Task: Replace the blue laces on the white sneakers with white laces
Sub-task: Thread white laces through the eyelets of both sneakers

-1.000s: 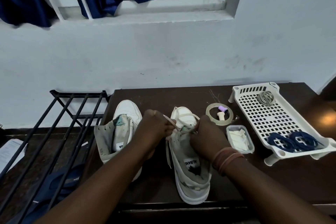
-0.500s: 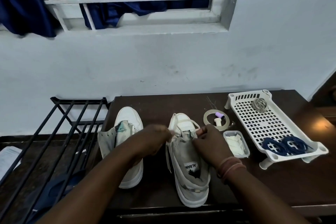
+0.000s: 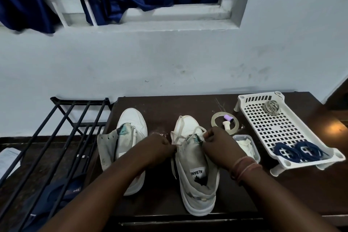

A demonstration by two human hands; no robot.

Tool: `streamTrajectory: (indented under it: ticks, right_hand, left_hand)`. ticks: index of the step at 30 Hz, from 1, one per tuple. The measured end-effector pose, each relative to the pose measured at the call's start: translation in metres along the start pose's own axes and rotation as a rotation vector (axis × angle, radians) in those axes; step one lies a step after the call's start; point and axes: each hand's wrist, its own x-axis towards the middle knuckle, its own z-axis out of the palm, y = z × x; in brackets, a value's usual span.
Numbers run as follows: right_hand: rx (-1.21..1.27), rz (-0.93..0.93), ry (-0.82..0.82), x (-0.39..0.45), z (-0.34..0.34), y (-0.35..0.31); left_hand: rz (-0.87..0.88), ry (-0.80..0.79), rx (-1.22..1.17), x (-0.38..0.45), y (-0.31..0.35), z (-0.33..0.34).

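Sneakers stand side by side on the dark desk, toes toward its back edge: the right sneaker near the front edge at mid-desk, the left sneaker by the desk's left edge, unlaced with its tongue pulled open. A white lace runs through the lowest eyelets of the right sneaker, one end hanging down its left side. The left hand is pinched on the lace at the shoe's left eyelet row; the right hand pinches the lace at the right row, its wrist wearing bands. Both forearms cover much of the shoes' middles. Just right of that sneaker sit a tape ring with a small purple spool inside it, and a clear small box partly behind the right hand. Along the desk's right edge, a white perforated tray holds the coiled blue laces at its near end and a grey coil at its far end. A black rack stands beyond the desk's left edge.
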Motion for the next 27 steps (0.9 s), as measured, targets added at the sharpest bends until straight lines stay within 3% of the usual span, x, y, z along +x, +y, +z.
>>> streamTrajectory:
  ticks: [2,7,11,14,17,22,27]
  right_hand:
    - [-0.055,0.005,-0.019,0.005,-0.001,-0.003]
    - [-0.128,-0.001,-0.031,0.006,0.001,-0.005]
    - [-0.146,-0.001,0.001,0.007,-0.001,-0.004]
    - [-0.122,0.007,0.044,0.007,0.000,-0.004]
    - [-0.104,0.012,0.072,0.006,0.003,-0.004]
    - [-0.086,0.017,0.083,0.004,0.007,-0.006]
    - [-0.108,-0.026,0.080,-0.001,0.008,-0.010]
  left_hand:
    - [0.014,-0.080,-0.234,-0.004,0.006,0.000]
    - [0.112,0.145,-1.080,-0.001,0.022,-0.004]
    - [-0.017,-0.021,-1.701,0.008,0.020,-0.004]
    - [-0.197,-0.071,-1.599,0.014,0.009,-0.006]
    - [-0.253,-0.067,-1.375,0.012,0.006,-0.003]
    - [-0.206,0.243,-0.573,0.021,-0.004,0.023]
    - [-0.047,0.391,-0.359,0.020,-0.001,0.038]
